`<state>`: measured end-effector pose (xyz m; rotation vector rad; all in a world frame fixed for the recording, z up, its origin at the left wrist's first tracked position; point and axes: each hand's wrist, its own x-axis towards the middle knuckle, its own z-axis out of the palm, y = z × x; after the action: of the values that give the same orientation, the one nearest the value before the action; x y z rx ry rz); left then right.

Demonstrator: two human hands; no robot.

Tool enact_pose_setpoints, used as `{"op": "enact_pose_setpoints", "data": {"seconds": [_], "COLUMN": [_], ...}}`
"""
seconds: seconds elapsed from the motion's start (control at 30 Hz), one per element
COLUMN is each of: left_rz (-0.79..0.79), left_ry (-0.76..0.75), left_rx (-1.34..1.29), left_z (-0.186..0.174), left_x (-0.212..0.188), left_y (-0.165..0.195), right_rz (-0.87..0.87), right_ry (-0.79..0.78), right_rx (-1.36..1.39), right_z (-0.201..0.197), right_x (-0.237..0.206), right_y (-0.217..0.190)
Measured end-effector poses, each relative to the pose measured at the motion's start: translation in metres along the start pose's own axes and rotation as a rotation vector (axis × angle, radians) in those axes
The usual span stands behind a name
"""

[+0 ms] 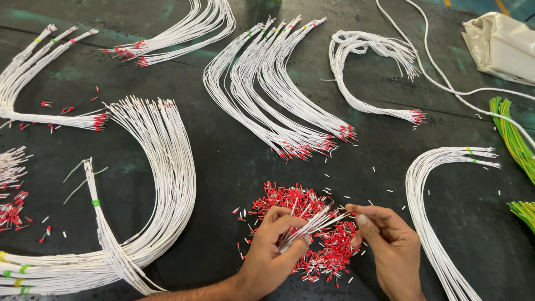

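My left hand [274, 249] grips a small bunch of white wires [315, 221], their ends pointing up and to the right. My right hand [387, 241] is beside those ends, thumb and forefinger pinched at the wire tips; whether a ferrule is between them I cannot tell. Both hands hover over a heap of red ferrules [304, 228] on the dark table [234, 167].
Curved bundles of white wires lie all round: a big one at left [167, 184], several with red tips at the back [278, 106], one at right [429, 223]. Green-yellow wires [515, 139] lie at the right edge, a cream bag [501, 44] at top right.
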<state>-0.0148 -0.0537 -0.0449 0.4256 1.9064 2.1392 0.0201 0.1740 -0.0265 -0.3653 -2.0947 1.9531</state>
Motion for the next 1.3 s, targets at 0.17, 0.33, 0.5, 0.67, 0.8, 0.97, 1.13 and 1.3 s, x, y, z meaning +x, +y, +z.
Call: {"op": "enact_pose_setpoints", "data": {"seconds": [0.17, 0.33, 0.5, 0.67, 0.8, 0.97, 1.13, 1.3], "left_rz": [-0.064, 0.016, -0.004, -0.013, 0.001, -0.034, -0.005, 0.046], "left_ry": [-0.007, -0.028, -0.015, -0.022, -0.024, -0.005, 0.012, 0.03], "left_rx": [-0.021, 0.004, 0.0, -0.006, 0.008, 0.021, -0.078, -0.057], "left_z": [0.001, 0.0, 0.001, 0.002, 0.001, 0.002, 0.002, 0.0], "left_x": [0.0, 0.0, 0.0, 0.0, 0.0, 0.0, 0.002, 0.0], "left_y": [-0.001, -0.001, -0.002, -0.003, -0.003, -0.006, -0.01, -0.01], "right_rz": [0.027, 0.046, 0.052, 0.054, 0.002, 0.029, 0.033, -0.228], "right_ry": [0.007, 0.014, 0.026, 0.022, -0.001, -0.098, -0.084, -0.023], "right_rx": [0.003, 0.033, 0.054, 0.044, 0.011, -0.074, -0.188, -0.865], "right_z": [-0.001, -0.002, -0.003, -0.004, -0.003, -0.004, 0.002, 0.01], "right_x": [0.003, 0.003, 0.003, 0.002, 0.001, 0.001, -0.001, -0.003], "right_y": [-0.001, -0.002, -0.002, -0.001, 0.0, 0.0, -0.008, -0.027]}}
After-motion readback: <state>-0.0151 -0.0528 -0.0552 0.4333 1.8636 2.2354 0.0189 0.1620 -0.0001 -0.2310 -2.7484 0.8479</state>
